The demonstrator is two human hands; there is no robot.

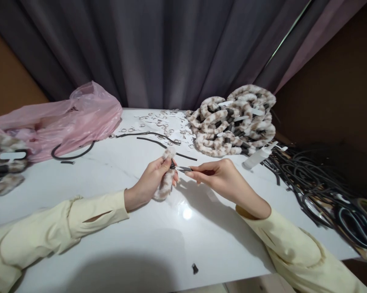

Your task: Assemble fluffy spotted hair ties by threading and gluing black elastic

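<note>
My left hand [154, 177] is closed around a fluffy cream-and-brown plush piece [165, 189], which pokes out above and below the fingers. Black cord is wound round the plush near my left thumb. Between the fingers of my right hand [215, 173] are dark tweezers [185, 168], their thin pale tips pointing left and reaching that black winding. Whether the tips grip anything is too small to tell. Just behind my hands lies a cut length of black cord [186, 156], partly hidden by the plush.
Plush loops [232, 122] are heaped at the back right, beside a white nozzle bottle [258, 158]. Tangled black cords [311, 175] and large scissors [354, 228] lie right. Metal rings [159, 122] are scattered at the back. A pink plastic bag [88, 114] lies left.
</note>
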